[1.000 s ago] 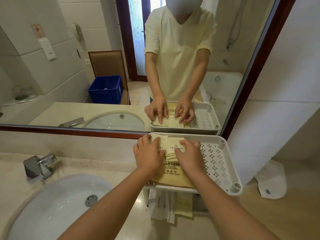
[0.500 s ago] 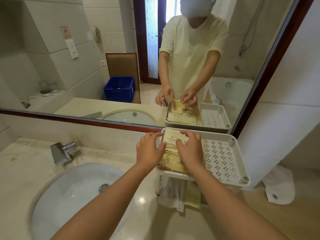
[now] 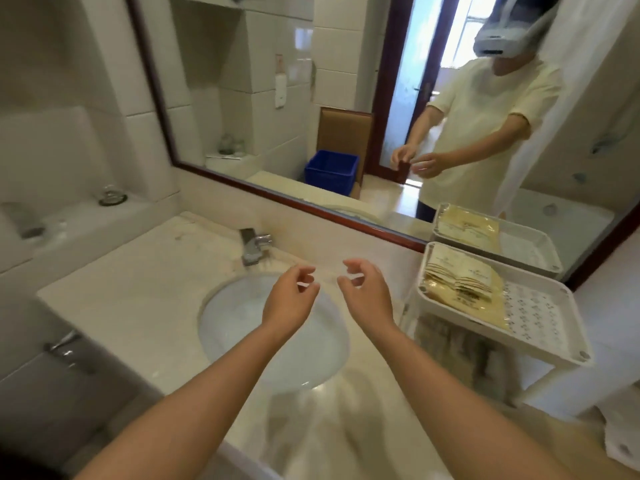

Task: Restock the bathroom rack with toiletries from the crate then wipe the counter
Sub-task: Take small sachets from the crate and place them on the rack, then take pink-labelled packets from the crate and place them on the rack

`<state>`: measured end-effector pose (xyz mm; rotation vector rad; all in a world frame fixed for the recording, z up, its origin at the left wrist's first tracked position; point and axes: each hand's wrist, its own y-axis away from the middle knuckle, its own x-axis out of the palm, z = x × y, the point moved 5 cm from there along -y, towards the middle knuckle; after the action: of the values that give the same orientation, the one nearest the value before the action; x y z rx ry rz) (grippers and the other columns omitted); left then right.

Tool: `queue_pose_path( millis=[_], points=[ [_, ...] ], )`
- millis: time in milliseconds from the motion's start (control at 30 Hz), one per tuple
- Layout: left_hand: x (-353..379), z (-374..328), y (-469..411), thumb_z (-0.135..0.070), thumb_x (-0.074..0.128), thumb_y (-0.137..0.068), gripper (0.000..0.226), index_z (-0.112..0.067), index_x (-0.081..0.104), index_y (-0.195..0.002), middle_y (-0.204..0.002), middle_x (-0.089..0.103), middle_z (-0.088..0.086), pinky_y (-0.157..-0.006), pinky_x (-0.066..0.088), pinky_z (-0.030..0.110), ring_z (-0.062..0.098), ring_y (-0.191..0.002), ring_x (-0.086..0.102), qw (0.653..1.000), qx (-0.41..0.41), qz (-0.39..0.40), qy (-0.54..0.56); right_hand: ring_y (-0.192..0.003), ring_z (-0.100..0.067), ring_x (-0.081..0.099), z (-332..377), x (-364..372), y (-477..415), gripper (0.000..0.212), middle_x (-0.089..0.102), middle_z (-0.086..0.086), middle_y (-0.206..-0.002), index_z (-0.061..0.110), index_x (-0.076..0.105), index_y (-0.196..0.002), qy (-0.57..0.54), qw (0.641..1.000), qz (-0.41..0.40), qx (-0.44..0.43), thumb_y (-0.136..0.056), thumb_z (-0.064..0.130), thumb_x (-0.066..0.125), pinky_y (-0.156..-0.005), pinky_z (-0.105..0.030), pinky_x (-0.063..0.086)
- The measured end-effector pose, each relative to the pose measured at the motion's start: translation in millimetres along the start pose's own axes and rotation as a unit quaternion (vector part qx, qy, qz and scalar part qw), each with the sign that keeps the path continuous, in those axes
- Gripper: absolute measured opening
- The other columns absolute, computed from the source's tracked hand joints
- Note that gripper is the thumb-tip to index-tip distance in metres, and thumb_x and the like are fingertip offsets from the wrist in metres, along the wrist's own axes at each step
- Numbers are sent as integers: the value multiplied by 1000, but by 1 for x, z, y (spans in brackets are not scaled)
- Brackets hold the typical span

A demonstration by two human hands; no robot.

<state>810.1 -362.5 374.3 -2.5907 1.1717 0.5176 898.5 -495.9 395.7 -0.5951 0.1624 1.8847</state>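
Observation:
A white plastic rack (image 3: pixel 540 320) stands on the marble counter (image 3: pixel 138 289) at the right, against the mirror. Several beige toiletry packets (image 3: pixel 460 282) lie stacked on the left half of its top tray. More packets show blurred on the shelf below. My left hand (image 3: pixel 291 299) and my right hand (image 3: pixel 363 292) hover over the sink (image 3: pixel 242 320), left of the rack, both empty with fingers loosely curled and apart. The blue crate (image 3: pixel 330 171) appears only as a reflection in the mirror, on the floor behind me.
A chrome faucet (image 3: pixel 254 245) stands behind the sink. A ledge at the left holds a small glass dish (image 3: pixel 112 195). A white towel (image 3: pixel 623 434) lies at the far right edge. The mirror (image 3: pixel 346 98) shows a chair and an open door behind me.
Both hands let go of the packets and drew back left from the rack to above the sink. The view swung left, so the rack now sits at the right.

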Motion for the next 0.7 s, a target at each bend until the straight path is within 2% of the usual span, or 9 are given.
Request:
queue_pose_path(
  millis=[33, 133, 233, 300, 433, 533, 633, 700],
  points=[
    [-19, 11, 11, -27, 59, -92, 28, -30, 57, -120, -109, 62, -12, -69, 48, 14, 2, -92, 59, 1000, -12, -10, -1, -87, -2, 57, 6, 16, 11, 26, 55, 12, -112, 34, 57, -112, -1, 1000, 27, 0, -89, 22, 62, -73, -19, 47],
    [-75, 45, 43, -25, 60, -91, 26, -27, 59, -117, -106, 64, -9, -76, 47, 22, 6, -89, 61, 998, -49, -46, -8, -86, -4, 59, 25, 64, 46, 26, 59, 7, -108, 29, 59, -112, -37, 994, 101, 6, -88, 19, 62, -63, -15, 48],
    [-127, 75, 78, -25, 59, -91, 25, -25, 60, -116, -102, 64, -9, -77, 44, 23, 8, -86, 61, 993, -79, -86, -16, -90, -9, 61, 45, 110, 82, 28, 59, 9, -107, 30, 58, -113, -29, 986, 162, -3, -87, 22, 63, -79, -31, 54],
    [-161, 94, 103, -24, 59, -91, 24, -23, 60, -116, -98, 62, -11, -78, 44, 24, 7, -85, 60, 989, -94, -114, -25, -91, -7, 60, 58, 140, 106, 29, 59, 9, -108, 30, 57, -114, -19, 980, 197, -14, -86, 24, 63, -83, -34, 53],
    [-223, 128, 154, -23, 58, -90, 22, -24, 61, -113, -98, 64, -10, -80, 49, 29, 7, -80, 60, 977, -131, -164, -33, -89, -10, 60, 87, 197, 153, 33, 58, 6, -108, 26, 58, -117, -15, 964, 260, -48, -85, 22, 64, -83, -30, 50],
    [-265, 150, 193, -25, 58, -91, 25, -24, 60, -116, -104, 65, -7, -91, 50, 35, 11, -92, 62, 968, -156, -190, -51, -90, -13, 61, 108, 236, 189, 35, 58, 6, -108, 26, 57, -118, -5, 947, 313, -71, -84, 20, 63, -83, -31, 50],
    [-305, 171, 233, -29, 58, -91, 28, -25, 59, -118, -106, 63, -10, -92, 48, 31, 8, -97, 60, 955, -182, -223, -75, -93, -18, 62, 129, 273, 227, 35, 58, 5, -107, 25, 58, -115, 0, 928, 358, -104, -82, 17, 63, -84, -36, 51],
    [-330, 184, 261, -31, 58, -91, 29, -27, 58, -119, -106, 61, -13, -88, 47, 26, 5, -97, 59, 945, -202, -244, -79, -93, -16, 60, 142, 297, 252, 40, 58, 3, -109, 21, 58, -120, 10, 915, 380, -133, -81, 16, 65, -82, -27, 47]
  ],
)
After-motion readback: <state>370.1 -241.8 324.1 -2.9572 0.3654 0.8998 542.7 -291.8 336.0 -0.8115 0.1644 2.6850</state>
